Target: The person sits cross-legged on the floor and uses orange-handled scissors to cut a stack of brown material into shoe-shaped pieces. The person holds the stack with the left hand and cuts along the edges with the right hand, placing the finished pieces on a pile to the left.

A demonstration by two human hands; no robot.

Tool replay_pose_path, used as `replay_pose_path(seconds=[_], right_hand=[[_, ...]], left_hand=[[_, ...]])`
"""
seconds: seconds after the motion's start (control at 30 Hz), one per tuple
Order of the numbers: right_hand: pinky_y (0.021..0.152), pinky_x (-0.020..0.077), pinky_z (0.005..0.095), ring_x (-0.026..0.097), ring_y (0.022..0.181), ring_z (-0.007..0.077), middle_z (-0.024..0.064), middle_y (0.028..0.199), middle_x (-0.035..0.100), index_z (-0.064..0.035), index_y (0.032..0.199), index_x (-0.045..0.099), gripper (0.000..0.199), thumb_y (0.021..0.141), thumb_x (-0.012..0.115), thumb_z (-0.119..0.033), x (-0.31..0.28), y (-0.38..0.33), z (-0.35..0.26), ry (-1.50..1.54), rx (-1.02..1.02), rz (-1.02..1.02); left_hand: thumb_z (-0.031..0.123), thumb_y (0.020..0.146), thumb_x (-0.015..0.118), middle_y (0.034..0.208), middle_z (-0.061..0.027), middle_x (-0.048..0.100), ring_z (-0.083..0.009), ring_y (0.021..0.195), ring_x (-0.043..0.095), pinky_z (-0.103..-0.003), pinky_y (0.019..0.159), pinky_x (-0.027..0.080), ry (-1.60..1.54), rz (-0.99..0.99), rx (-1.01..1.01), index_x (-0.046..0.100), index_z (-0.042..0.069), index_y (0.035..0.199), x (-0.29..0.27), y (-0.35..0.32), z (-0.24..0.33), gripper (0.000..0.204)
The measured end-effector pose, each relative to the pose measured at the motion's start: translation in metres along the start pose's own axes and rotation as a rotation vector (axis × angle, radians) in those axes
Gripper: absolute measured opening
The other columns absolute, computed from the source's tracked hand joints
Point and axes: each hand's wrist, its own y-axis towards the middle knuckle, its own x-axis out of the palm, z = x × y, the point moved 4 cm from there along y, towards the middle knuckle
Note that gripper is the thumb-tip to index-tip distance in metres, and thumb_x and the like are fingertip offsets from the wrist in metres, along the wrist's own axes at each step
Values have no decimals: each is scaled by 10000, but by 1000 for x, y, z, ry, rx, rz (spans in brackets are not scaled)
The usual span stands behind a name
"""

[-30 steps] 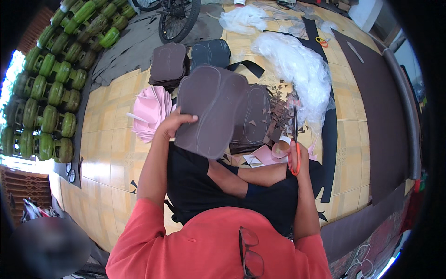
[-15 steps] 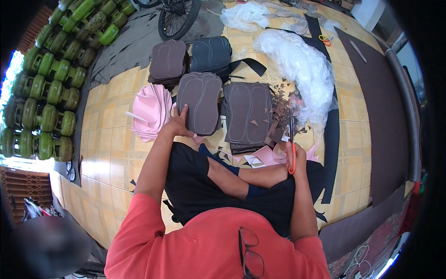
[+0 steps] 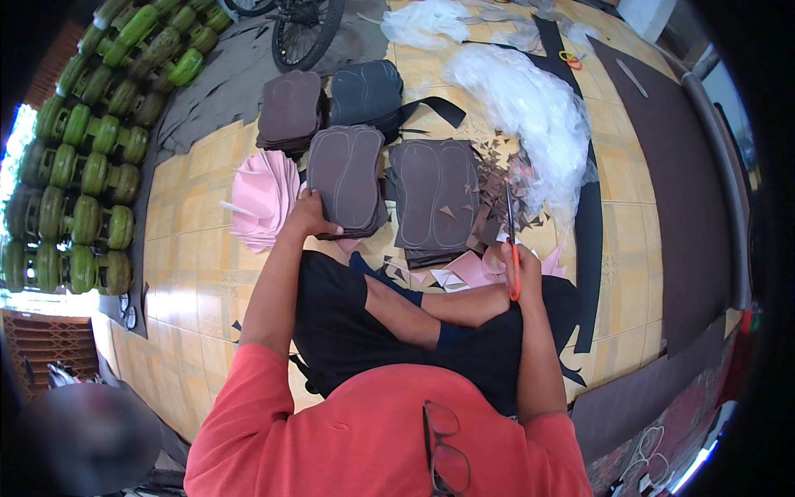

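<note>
In my right hand (image 3: 527, 263) is a pair of scissors (image 3: 514, 282) with orange handles, its dark blades pointing away from me over scraps. My left hand (image 3: 311, 217) grips the near left corner of a stack of brown sole pieces (image 3: 346, 178), fingers along its left side and thumb at its near edge. Pale sole outlines are drawn on the top piece. To its right lies another brown stack (image 3: 435, 195), squarer at the corners. Behind are a smaller brown stack (image 3: 290, 108) and a dark blue-grey stack (image 3: 364, 91). Fanned pink sheets (image 3: 263, 195) lie left of my hand.
Small brown offcuts (image 3: 494, 199) and pink scraps (image 3: 468, 269) litter the tiled floor. Crumpled clear plastic (image 3: 530, 116) lies beyond them. A long dark sheet (image 3: 679, 190) runs along the right. Green gas cylinders (image 3: 83, 211) are stacked at left; a bicycle wheel (image 3: 306, 33) stands at the back.
My left hand's fingers have shifted from the top of the near brown stack to its left side. The scissors stay in my right hand, slightly raised. The whole view has shifted a little.
</note>
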Motion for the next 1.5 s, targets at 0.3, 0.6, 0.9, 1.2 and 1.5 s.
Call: replay_pose_path(seconds=[0.3, 0.6, 0.9, 1.2, 1.5], right_hand=[[568, 421, 350, 507, 582, 195, 146, 618, 542, 30, 760, 586, 456, 897, 649, -401, -6, -1, -16, 1, -64, 46], [542, 415, 339, 488, 547, 194, 143, 598, 539, 37, 735, 580, 466, 875, 677, -397, -14, -2, -23, 122, -76, 157], [518, 418, 275, 498, 524, 100, 34, 601, 556, -11, 762, 609, 413, 922, 623, -391, -10, 10, 4, 209, -25, 118], [392, 356, 242, 447, 404, 77, -12, 521, 464, -42, 748, 572, 448, 925, 596, -452, -15, 9, 2, 390, 14, 140], [378, 348, 240, 438, 388, 76, -14, 510, 447, -51, 741, 556, 446, 929, 590, -454, -15, 7, 0, 437, 39, 134]], left_hand=[[216, 788, 725, 1186, -242, 525, -417, 1097, 528, -442, 932, 455, -196, 519, 356, 506, -46, 1250, -17, -52, 127, 574], [409, 692, 827, 1203, -301, 526, -394, 1053, 599, -399, 893, 516, -125, 166, 113, 385, -181, 1278, 55, -20, 204, 942], [250, 669, 851, 1018, -295, 612, -429, 962, 626, -443, 830, 514, -269, 397, 62, 512, -138, 1098, 23, -22, 218, 671], [137, 782, 739, 995, -289, 642, -448, 981, 613, -483, 832, 492, -272, 406, 200, 546, -56, 1067, -28, -17, 229, 395], [122, 857, 653, 849, -260, 644, -454, 813, 634, -525, 737, 491, -221, 588, 364, 447, -24, 979, -23, -9, 221, 281]])
